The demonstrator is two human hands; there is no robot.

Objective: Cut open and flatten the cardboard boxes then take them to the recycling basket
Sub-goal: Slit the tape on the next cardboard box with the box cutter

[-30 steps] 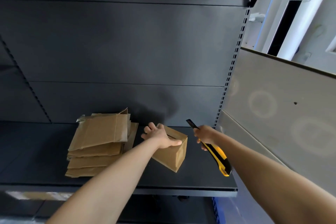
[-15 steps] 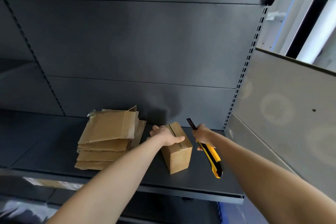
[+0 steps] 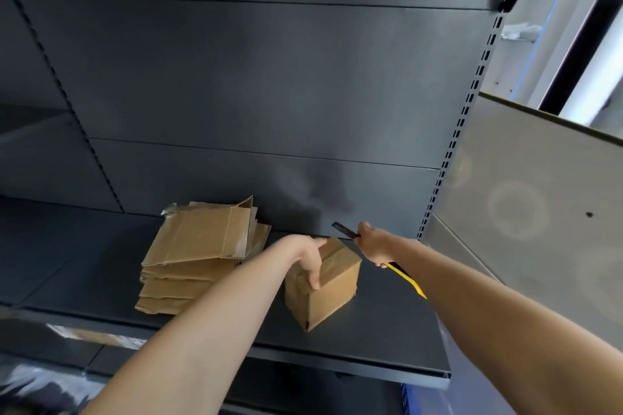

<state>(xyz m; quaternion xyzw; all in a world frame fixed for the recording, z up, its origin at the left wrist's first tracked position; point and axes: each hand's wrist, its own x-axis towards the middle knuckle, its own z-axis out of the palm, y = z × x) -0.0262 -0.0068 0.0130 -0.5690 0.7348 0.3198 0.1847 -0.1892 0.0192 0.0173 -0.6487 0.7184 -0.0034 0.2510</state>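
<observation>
A small closed cardboard box (image 3: 332, 293) stands on the dark shelf (image 3: 387, 344), towards its right end. The left hand (image 3: 310, 263) grips the box's top, fingers curled over its near-left edge. The right hand (image 3: 372, 246) is wrapped around a yellow utility knife (image 3: 408, 282), blade out just beside the box's far corner. A stack of flattened boxes (image 3: 199, 246) lies just left.

The box (image 3: 332, 293) under my left hand (image 3: 308, 256) is plain brown cardboard, matt and smooth. The flattened boxes (image 3: 195, 239) are the same cardboard, with rough, frayed edges. The knife (image 3: 406, 278) in my right hand (image 3: 372, 244) has a glossy yellow plastic handle and a dark blade. The shelf (image 3: 371, 344) is dark matt metal; the side panel (image 3: 539, 212) is pale grey, faintly shiny.
</observation>
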